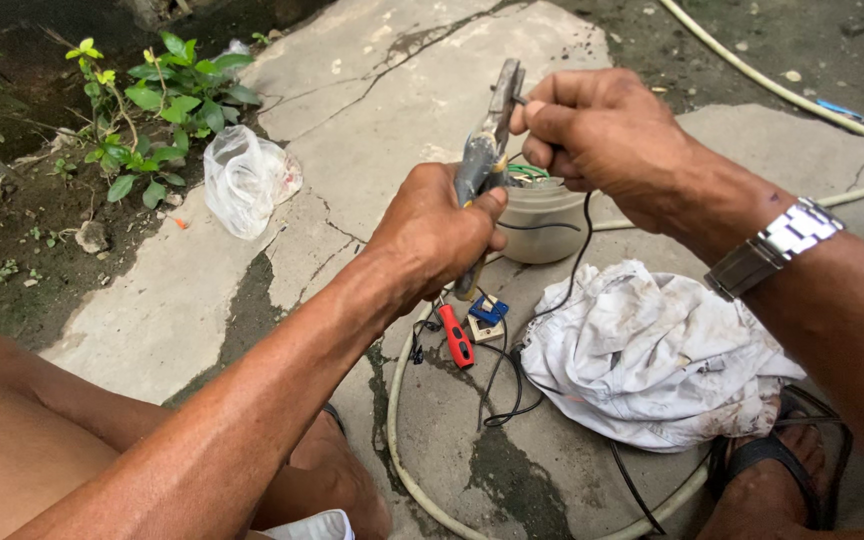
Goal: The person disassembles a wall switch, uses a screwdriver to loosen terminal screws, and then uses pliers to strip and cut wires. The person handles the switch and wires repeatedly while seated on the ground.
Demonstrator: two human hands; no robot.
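Observation:
My left hand (pixel 432 235) grips the handles of worn grey pliers (pixel 485 150), whose jaws point up and close on a thin wire end. My right hand (pixel 597 135), with a metal watch (pixel 777 245) on its wrist, pinches that wire just right of the jaws. A black wire (pixel 580 250) hangs from this hand down to the ground. Below the hands stands a small grey pot (pixel 544 225) with green bits inside.
A red-handled screwdriver (pixel 457 337), a small blue and white part (pixel 487 315) and a stained white cloth (pixel 652 355) lie on cracked concrete. A pale hose (pixel 392 430) loops around them. A crumpled plastic bag (pixel 245 180) lies by green plants (pixel 167 100). My sandalled foot (pixel 777 480) is at lower right.

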